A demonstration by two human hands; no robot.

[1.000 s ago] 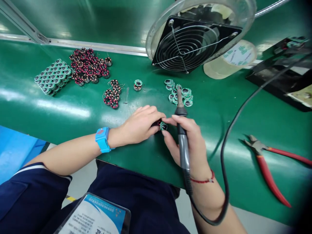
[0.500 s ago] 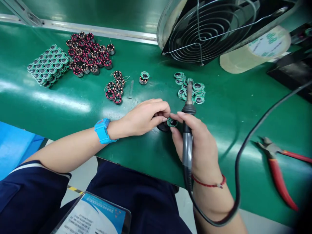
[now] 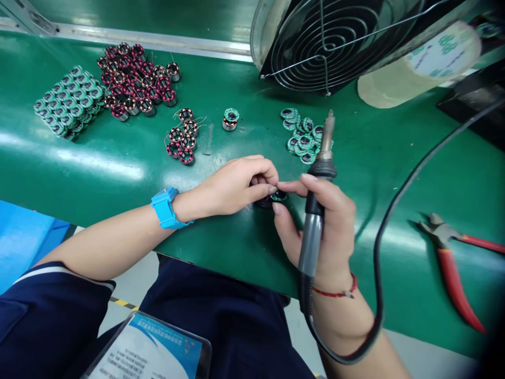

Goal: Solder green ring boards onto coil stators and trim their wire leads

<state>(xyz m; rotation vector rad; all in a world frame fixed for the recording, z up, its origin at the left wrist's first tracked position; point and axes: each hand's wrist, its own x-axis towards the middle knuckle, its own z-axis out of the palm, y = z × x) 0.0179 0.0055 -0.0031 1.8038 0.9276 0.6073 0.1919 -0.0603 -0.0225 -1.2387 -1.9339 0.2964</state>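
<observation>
My right hand (image 3: 327,226) holds a soldering iron (image 3: 313,239), its metal tip pointing away from me and up. The thumb and index finger of that hand reach toward a small green circuit board (image 3: 279,195). My left hand (image 3: 244,184) is closed at the board's left side, thumb and fingers pinched together against it. Under the left fingers sits a dark round piece (image 3: 263,202), partly hidden. Whether a coil lies beneath the board I cannot tell.
Green boards (image 3: 303,138) lie in a loose pile beyond the iron. Wound coils (image 3: 183,138), a board-topped coil (image 3: 231,120), more coils (image 3: 136,81) and stacked boards (image 3: 71,102) stand at left. A fan (image 3: 327,50), a tape roll (image 3: 418,68) and cutters (image 3: 445,252) are at right.
The soldering iron has swung right, its tip tilting outward. My right thumb and index finger have drawn slightly away from the board, while my left hand stays at it.
</observation>
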